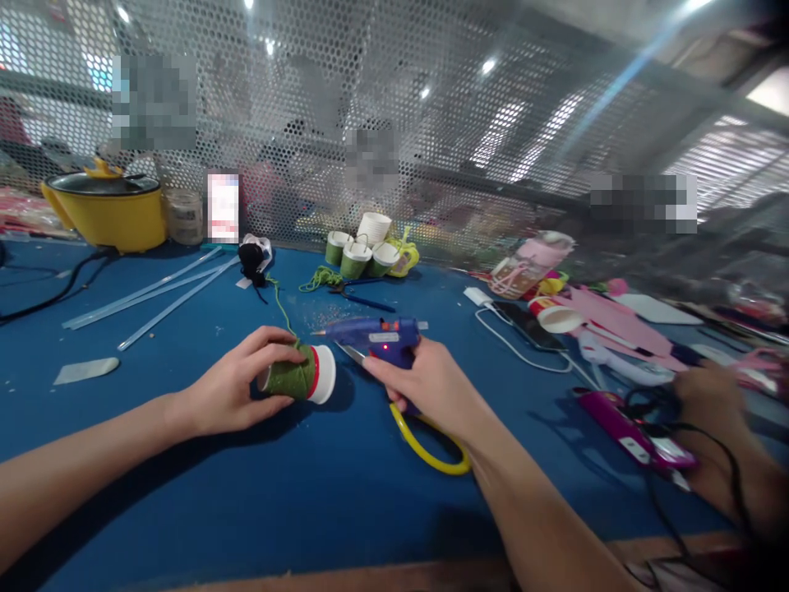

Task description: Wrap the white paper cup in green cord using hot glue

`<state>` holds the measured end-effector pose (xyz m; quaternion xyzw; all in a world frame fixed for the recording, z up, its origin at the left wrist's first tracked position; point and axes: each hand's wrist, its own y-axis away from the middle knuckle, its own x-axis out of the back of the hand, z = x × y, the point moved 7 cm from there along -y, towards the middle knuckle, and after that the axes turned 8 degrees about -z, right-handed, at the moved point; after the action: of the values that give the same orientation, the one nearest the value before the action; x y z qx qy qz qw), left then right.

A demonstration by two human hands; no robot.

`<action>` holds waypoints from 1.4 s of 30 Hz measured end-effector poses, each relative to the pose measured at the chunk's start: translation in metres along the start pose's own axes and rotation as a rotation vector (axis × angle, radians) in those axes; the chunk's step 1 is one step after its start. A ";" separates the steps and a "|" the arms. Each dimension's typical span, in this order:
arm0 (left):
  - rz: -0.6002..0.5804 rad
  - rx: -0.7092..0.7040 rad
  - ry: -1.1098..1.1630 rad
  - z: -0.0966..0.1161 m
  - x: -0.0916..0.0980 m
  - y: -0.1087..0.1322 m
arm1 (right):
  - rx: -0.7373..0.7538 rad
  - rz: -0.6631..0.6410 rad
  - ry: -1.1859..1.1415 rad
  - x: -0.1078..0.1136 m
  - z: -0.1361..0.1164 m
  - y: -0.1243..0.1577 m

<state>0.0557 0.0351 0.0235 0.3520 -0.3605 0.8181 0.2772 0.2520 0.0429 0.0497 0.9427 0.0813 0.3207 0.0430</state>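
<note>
My left hand is wrapped round a paper cup lying on its side, wound with green yarn, with a red band near its white end. A strand of green yarn runs from the cup back across the table. To the right, my right hand grips a blue glue gun, its nozzle pointing left above the cup and a small red light lit. Scissors with a yellow handle are under the same hand, their blade showing beneath the gun. The nozzle and cup are apart.
Green-wrapped cups and pliers lie behind. Clear glue sticks and a yellow pot are at left. A phone, a purple power strip with cables and another person's arm are at right.
</note>
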 end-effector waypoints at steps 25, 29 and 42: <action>0.055 -0.154 -0.154 0.005 -0.004 0.002 | 0.233 -0.047 0.402 -0.020 -0.032 -0.057; 0.036 -0.172 -0.163 0.007 -0.005 0.002 | 0.374 -0.323 0.308 -0.058 -0.054 -0.050; 0.066 -0.057 0.025 -0.002 0.000 0.001 | 0.315 -0.091 -0.201 -0.051 -0.042 -0.045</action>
<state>0.0541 0.0358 0.0227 0.3215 -0.3915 0.8207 0.2643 0.1812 0.0790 0.0468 0.9604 0.1681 0.2061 -0.0828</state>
